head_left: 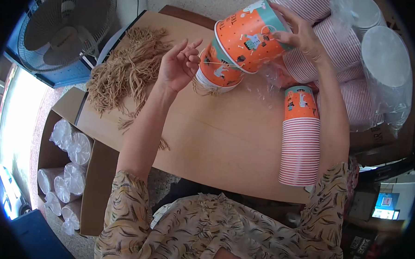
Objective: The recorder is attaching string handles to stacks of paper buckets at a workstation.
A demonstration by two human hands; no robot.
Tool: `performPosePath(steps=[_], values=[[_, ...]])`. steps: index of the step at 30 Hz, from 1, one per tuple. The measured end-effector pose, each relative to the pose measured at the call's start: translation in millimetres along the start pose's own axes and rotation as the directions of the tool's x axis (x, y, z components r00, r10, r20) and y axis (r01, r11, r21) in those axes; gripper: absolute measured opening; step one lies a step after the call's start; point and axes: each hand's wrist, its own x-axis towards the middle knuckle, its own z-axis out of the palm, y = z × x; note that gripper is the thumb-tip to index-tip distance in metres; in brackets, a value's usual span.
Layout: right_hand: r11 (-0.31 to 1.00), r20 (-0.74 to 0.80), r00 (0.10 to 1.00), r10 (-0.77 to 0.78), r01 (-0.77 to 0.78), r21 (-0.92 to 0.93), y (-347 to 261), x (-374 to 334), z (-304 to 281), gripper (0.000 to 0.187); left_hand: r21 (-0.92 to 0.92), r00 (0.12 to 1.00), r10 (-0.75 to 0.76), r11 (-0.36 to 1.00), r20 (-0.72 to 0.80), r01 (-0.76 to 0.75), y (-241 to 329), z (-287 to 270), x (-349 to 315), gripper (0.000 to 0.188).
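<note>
The right hand (298, 37) grips the orange tub (246, 38), its axis slanting near-left. The left hand (180, 66) pinches thin cord (214, 62).

paper bucket (248, 38): smooth, semi-gloss; cord pile (129, 68): matt, v. rough fibre; bag (394, 104): clr glossy plastic.

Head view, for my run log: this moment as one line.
left hand: at thin strand | right hand: holding tilted orange bucket near base | cup stack: on table | twine pile: on table, left
</note>
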Motion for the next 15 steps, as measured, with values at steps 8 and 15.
performPosePath(steps=[8,15], values=[[0.962,0.059,0.997,0.041,-0.023,-0.271,-4.9,10.8,39.0,0.102,-0.098,0.999,-0.008,0.995,-0.038,0.004,-8.9,-39.7,-9.1,0.023],[0.928,0.085,0.994,-0.070,0.096,-0.361,6.2,15.5,69.1,0.100,0.012,0.965,-0.001,1.000,-0.262,0.005,-14.7,-65.7,-15.2,0.012]])
